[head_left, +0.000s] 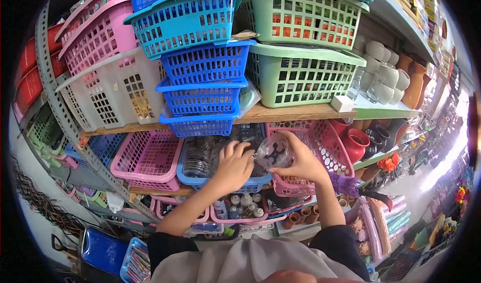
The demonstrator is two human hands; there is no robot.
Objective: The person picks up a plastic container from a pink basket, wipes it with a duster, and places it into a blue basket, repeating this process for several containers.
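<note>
My right hand (299,158) is wrapped round the side of a clear round container (275,151), which has a dark pattern on it. It is held above the right end of a blue basket (200,181). My left hand (234,163) is over the middle of that basket, its fingers bent near the container's left edge; what they hold, if anything, is hidden. Stacked clear round pieces (198,161) lie in the left part of the basket.
A pink basket (145,167) stands on the left, and another pink basket (333,147) on the right. Above, a wooden shelf edge (295,113) bears stacked blue and green baskets (313,75). Red vases (356,143) stand farther right.
</note>
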